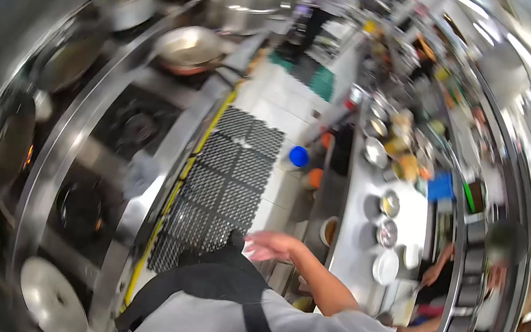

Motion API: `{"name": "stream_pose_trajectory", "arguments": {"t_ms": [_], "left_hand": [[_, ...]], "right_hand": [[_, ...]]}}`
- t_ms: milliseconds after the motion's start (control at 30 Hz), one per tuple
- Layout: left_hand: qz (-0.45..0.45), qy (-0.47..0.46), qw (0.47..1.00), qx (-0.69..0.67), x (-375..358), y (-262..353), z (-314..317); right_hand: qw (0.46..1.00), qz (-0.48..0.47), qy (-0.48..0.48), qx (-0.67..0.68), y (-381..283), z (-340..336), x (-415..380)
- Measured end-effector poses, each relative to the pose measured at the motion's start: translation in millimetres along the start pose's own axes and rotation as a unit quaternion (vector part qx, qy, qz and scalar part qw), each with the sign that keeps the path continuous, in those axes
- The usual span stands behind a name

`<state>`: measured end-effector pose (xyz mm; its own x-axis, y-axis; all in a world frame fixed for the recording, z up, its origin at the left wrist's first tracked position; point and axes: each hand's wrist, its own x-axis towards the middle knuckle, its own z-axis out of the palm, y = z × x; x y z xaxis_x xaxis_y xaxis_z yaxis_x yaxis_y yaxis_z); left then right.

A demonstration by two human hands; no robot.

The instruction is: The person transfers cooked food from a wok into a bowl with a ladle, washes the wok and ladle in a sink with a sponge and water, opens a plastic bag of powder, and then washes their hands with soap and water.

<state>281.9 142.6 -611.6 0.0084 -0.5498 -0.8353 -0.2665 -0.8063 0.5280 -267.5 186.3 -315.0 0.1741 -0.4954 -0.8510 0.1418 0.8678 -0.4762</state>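
Note:
My right hand [269,245] hangs in front of my dark apron [213,274], over the aisle. Its fingers look stretched out and hold nothing that I can see, though they are a little blurred. My left hand is out of the picture. On the left runs a steel stove [88,144] with a grey cloth [139,175] on its front ledge. Farther along the stove sits a wide pan [190,49]. A round metal lid or shallow pan [53,299] lies at the near end.
Black perforated mats [219,183] cover the aisle floor. To the right, a steel counter [364,214] carries several bowls, among them a white bowl [385,267]. Beyond it, a co-worker's hand [431,274] shows. A blue container [299,156] stands by the aisle; another person [320,21] is farther off.

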Motion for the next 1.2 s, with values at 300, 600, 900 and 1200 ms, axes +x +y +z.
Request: {"name": "stream_pose_trajectory", "arguments": {"t_ms": [300,600,900,1200], "left_hand": [[0.062,-0.082,0.992,0.072,-10,168,131],[0.083,-0.121,0.980,0.135,-6,269,248],[0.173,-0.134,0.953,0.208,-44,320,307],[-0.018,0.066,0.971,0.228,-84,246,248]], "right_hand": [[0.731,-0.009,-0.055,-0.680,40,-59,7],[0.723,-0.306,0.529,-0.323,-130,-298,-337],[0.232,-0.046,0.764,-0.601,-90,-664,-568],[0.036,0.268,0.710,-0.651,40,-946,-608]]}}
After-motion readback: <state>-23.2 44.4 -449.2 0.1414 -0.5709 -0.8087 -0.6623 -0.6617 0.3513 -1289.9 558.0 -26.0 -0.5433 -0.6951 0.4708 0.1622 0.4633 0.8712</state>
